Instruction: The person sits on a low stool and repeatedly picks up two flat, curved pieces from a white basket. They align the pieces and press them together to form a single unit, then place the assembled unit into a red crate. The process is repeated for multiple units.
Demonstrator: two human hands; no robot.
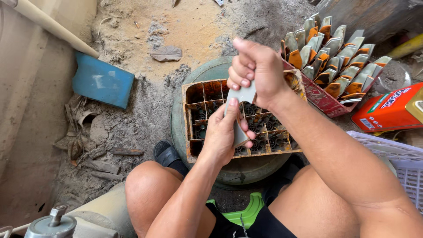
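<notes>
Both hands work one grey metal piece (241, 103) above the divided wooden crate (190, 132). The left hand (222, 134) has its fingers clamped on the lower end, and the right hand (257, 70) is closed in a fist around the top. A red tray (319, 99) of similar pieces sits at the crate's right corner.

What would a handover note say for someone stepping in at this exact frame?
Left hand: grip closed on the lower end of a flat grey piece, over the wooden crate.
Right hand: fist closed on the upper end of the same piece.
Wooden crate sits on a round green base; several cells hold dark round parts, the left ones look empty.
Red crate on the right is packed with upright grey-and-orange pieces.
Done: cannot tell. Left: the held piece is not yet set down.
</notes>
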